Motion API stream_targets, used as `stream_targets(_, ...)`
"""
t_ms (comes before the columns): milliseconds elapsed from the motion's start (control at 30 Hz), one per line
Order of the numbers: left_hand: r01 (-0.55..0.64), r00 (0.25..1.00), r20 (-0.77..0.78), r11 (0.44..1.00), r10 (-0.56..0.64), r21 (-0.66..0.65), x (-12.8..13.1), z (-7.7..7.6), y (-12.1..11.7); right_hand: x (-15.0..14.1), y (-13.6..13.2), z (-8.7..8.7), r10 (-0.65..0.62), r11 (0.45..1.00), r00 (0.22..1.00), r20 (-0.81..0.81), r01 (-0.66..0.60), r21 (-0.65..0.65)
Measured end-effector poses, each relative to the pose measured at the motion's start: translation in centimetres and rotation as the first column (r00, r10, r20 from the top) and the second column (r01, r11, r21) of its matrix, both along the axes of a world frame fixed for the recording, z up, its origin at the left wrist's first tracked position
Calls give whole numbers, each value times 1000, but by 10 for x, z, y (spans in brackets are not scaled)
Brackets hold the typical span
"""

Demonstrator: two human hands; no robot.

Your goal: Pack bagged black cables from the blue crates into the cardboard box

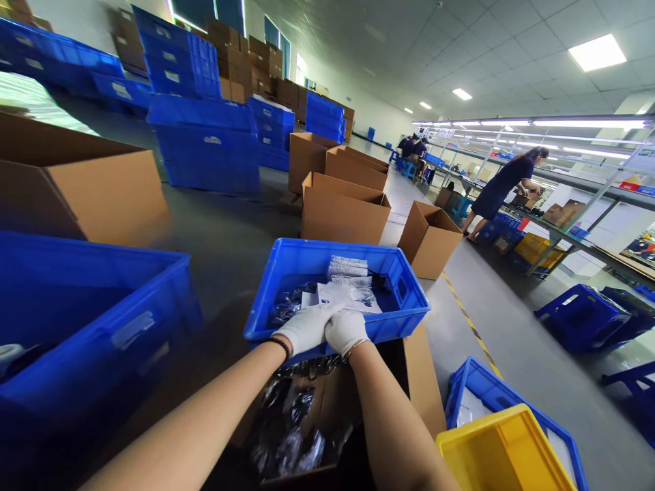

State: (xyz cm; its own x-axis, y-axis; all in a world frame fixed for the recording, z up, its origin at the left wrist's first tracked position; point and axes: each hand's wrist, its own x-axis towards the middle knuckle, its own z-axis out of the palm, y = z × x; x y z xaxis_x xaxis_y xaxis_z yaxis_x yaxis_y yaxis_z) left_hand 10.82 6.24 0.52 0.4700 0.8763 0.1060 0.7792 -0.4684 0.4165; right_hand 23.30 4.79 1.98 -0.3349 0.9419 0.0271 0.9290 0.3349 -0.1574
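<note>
My left hand (306, 327) and my right hand (346, 332), both in white gloves, are close together over the near rim of a blue plastic bin (413, 310). Their fingers are closed at the edge of a clear plastic bag (344, 294); the fingertips are partly hidden. Under the bag lie white printed sheets (366, 305). Behind it in the bin is a stack of bubble-wrapped packs (348, 266), with dark items in clear bags (289, 303) at the left. Below my wrists, an open cardboard box (424, 375) holds several dark items in clear bags (299, 406).
A large blue crate (148, 307) stands at my left. At lower right, a yellow bin (504, 453) rests on another blue bin (463, 382). Open cardboard boxes (345, 211) stand ahead. A co-worker (504, 184) leans over a workbench at right; blue crates (205, 140) are stacked at left.
</note>
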Motion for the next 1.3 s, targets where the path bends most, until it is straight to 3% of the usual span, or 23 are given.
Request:
stream_targets(600,12,1000,-6,1000,-12,18,0,-1,2,1,4,-7,6,1000,1000,-7,-5,27)
stream_targets(1000,-11,1000,12,1000,11,-1,2,2,-1,0,-1,3,8,1000,1000,0,-8,-27)
stream_targets(1300,4,1000,1,1000,-4,17,2,-1,1,1,1,0,9,1000,1000,-14,-9,-27)
